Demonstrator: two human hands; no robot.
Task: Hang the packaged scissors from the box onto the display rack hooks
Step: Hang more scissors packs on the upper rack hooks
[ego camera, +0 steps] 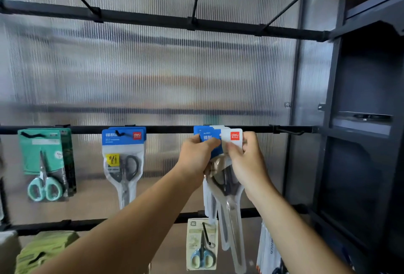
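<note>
Several scissors packs [232, 138] pinched by left hand [196, 155], right hand [247, 162].

Only two forearms and two hands of the person show, and nothing is worn on them. The left forearm [131, 225] comes in from about 7 o'clock and the right forearm [290, 225] from about 5 o'clock, each bare from the picture's edge to the wrist. The left hand [196, 157] and the right hand [249, 160], just under the centre toward 6 o'clock, are bare too, with rounded knuckles; the fingernails are too blurred to judge.
</note>
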